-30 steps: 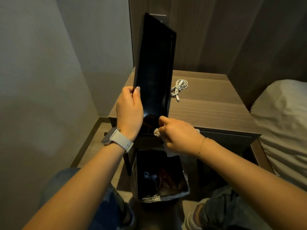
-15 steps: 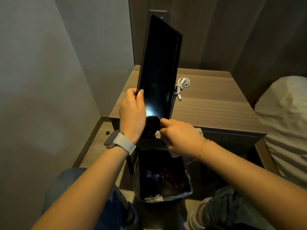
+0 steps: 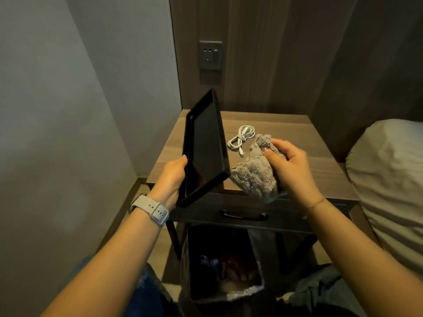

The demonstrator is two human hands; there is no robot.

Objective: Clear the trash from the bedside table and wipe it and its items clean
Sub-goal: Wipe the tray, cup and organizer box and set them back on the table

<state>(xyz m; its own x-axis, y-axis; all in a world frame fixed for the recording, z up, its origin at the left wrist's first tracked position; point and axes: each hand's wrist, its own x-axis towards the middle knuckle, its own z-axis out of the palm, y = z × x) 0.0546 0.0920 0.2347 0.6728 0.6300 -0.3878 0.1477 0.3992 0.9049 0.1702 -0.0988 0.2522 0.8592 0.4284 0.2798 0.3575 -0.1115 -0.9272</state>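
1. Head view: you've tipped the black tray point(image 3: 204, 147) down from near upright, and it's off the bin point(image 3: 220, 263) now, above the table point(image 3: 286, 165) edge. Left hand point(image 3: 170, 179) fingers clamped on its left rim.
2. Your right hand point(image 3: 289, 165) has left the tray's bottom edge, fingers curled round the grey cloth point(image 3: 254, 172), just beside the tray.
3. Emptying looks done; wiping likely next. The white cable point(image 3: 241, 137) is lying on the table.
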